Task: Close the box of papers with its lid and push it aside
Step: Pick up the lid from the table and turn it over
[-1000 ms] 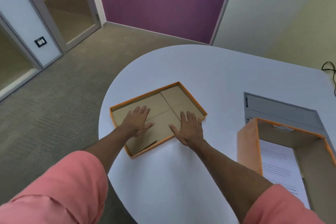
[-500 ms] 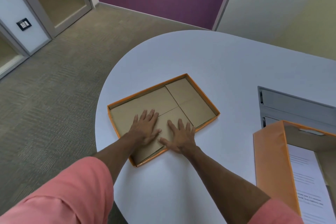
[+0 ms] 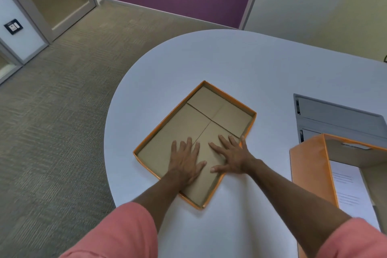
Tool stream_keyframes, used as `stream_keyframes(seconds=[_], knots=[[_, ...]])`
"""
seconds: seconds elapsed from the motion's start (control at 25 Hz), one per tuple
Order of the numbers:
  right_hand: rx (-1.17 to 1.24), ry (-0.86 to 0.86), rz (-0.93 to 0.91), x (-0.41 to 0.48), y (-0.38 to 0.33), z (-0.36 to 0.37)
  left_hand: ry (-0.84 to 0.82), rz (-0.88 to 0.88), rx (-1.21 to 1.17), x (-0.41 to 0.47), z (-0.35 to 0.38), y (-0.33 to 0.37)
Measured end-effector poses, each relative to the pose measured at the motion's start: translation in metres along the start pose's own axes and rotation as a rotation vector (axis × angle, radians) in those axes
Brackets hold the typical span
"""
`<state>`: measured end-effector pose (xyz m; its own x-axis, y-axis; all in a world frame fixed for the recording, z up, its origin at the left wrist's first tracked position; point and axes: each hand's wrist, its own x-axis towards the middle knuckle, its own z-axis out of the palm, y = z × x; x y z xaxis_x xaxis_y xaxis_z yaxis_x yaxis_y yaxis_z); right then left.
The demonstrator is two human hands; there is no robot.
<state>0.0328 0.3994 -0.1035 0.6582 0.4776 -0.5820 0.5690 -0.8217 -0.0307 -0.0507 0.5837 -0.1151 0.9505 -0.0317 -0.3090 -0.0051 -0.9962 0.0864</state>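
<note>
A person in pink sleeves presses both palms flat into an upturned lid [image 3: 211, 119] lying hollow side up on a rounded white table [image 3: 219, 65]. The left hand [image 3: 185, 162] and right hand [image 3: 232, 158] rest side by side on the lid's brown cardboard floor near its close end, fingers spread and straight, gripping nothing; the right hand's outer fingers reach the lid's right rim. The box [image 3: 310, 176], orange outside and open at the top, stands apart at the right edge of view with papers [image 3: 347, 190] visible inside, partly cut off by the frame. The lid appears not yet lifted, so the closing has barely begun. To do this step well, the hands would likely need to shift from the floor to opposite rims, pinch the shallow walls, raise the lid, flip it hollow side down and square its corners over the box before lowering it evenly. The lid lies near the table's curved left edge, so any sliding there risks a drop. A grey panel [image 3: 335, 119] set into the tabletop lies just behind the box and could snag it if it is pushed that way; the bare table between lid and box looks unobstructed.
</note>
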Motion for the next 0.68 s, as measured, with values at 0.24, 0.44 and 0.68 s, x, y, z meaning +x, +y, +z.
stream_keyframes(seconds=[0.24,0.44,0.68], knots=[[-0.033,-0.057,-0.051,-0.012,0.032,-0.006,0.108,0.124,0.013,0.001,-0.007,0.019],[0.419,0.339,0.171,-0.022,0.025,-0.011,0.218,-0.028,-0.206,0.03,-0.029,-0.03],[0.985,0.382,0.72,-0.021,0.016,-0.002,-0.05,-0.279,-0.651,0.048,-0.039,-0.075]])
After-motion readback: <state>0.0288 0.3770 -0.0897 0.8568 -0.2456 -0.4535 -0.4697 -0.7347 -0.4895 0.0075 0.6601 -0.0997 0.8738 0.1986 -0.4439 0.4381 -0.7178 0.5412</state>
